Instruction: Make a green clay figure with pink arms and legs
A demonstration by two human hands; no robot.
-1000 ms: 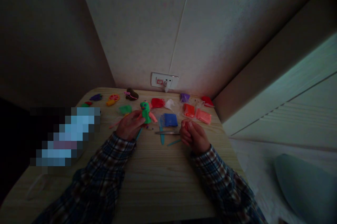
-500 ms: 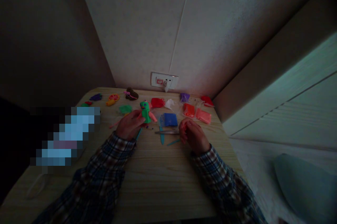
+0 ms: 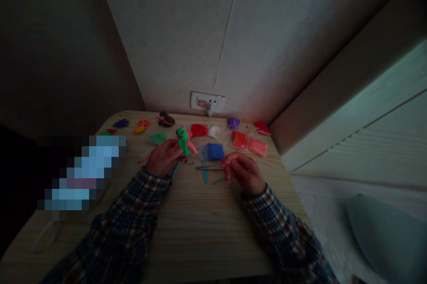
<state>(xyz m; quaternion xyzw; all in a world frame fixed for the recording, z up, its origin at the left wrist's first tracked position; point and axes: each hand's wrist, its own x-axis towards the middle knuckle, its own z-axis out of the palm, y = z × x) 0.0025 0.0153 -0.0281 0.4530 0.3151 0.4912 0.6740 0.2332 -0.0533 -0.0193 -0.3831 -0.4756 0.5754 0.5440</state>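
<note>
Right hand (image 3: 245, 174) is shifting inward toward the left hand (image 3: 163, 158), its fingers partly hiding the metal tool (image 3: 209, 168); whether they are pinching anything, one cannot tell. Left fingers are gripping the green figure (image 3: 183, 142), nearly upright between both hands. Overly firm squeezing would be denting its soft-looking body or loosening the pink arm (image 3: 192, 147); dipping right fingers would be nudging the tool

Dim light leaves the wall (image 3: 187, 39) grey, the far left nearly black, and one patch (image 3: 83, 173) coarsely pixelated.
</note>
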